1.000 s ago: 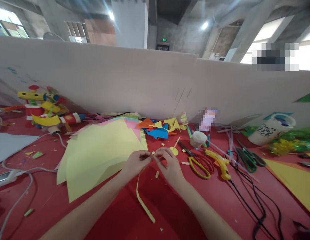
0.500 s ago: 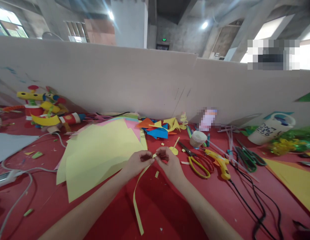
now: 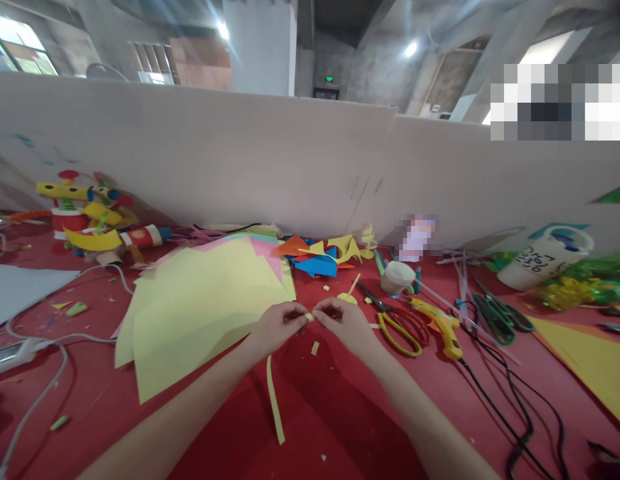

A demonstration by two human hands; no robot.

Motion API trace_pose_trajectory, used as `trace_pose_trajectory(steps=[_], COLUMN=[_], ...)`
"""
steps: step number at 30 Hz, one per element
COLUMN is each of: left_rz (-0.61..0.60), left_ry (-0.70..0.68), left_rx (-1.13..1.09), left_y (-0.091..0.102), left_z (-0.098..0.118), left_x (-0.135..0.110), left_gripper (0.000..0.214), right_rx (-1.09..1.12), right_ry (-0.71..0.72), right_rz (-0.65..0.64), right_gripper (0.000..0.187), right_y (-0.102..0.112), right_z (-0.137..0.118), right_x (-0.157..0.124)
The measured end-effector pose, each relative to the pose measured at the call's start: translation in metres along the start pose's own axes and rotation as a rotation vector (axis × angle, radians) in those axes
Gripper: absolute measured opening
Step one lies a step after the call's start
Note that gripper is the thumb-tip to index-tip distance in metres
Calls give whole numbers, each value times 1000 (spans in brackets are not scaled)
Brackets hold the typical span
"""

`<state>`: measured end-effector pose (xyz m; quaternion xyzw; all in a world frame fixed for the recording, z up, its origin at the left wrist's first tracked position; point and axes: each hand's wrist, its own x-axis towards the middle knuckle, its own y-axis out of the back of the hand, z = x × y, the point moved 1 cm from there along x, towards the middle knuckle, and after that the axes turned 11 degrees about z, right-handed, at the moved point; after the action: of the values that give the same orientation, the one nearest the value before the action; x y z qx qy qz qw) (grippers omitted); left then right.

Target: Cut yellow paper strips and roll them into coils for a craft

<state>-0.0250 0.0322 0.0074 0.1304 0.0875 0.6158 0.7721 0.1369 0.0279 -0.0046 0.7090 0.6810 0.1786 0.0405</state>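
My left hand (image 3: 276,327) and my right hand (image 3: 346,323) meet above the red table (image 3: 340,413), fingertips pinched together on the top end of a thin yellow paper strip (image 3: 275,403). The strip hangs down from the pinch and trails toward me across the table. A stack of pale yellow paper sheets (image 3: 200,310) lies just left of my left hand. Yellow-handled scissors (image 3: 397,327) and a yellow glue gun (image 3: 443,327) lie right of my right hand.
A white partition wall (image 3: 290,160) runs along the table's back. Coloured paper scraps (image 3: 317,257), a small cup (image 3: 396,277), green scissors (image 3: 497,313), a white container (image 3: 543,257), black cables (image 3: 515,400), grey cables (image 3: 40,347) and paper-tube toys (image 3: 90,217) surround the work spot.
The hanging strip has swung from right to straight down and looks shorter below the hands. Both hands stay pinched together, shifted slightly.
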Motion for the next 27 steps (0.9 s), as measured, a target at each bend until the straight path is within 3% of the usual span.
trace_pose_trajectory(steps=[5, 10, 17, 27], left_rz=[-48, -94, -188, -289], left_ry=[67, 144, 251, 296], left_rx=[-12, -36, -235, -197], left_y=[0, 0, 2, 5], left_z=[-3, -4, -3, 0], left_x=[0, 0, 2, -2], left_gripper=[12, 15, 21, 14], right_rx=[62, 17, -48, -151], right_ry=[-110, -86, -19, 17], right_rz=[-174, -234, -236, -282], right_gripper=[14, 11, 10, 11], right_y=[6, 9, 12, 17], right_z=[3, 2, -2, -12], right_x=[1, -1, 0, -3])
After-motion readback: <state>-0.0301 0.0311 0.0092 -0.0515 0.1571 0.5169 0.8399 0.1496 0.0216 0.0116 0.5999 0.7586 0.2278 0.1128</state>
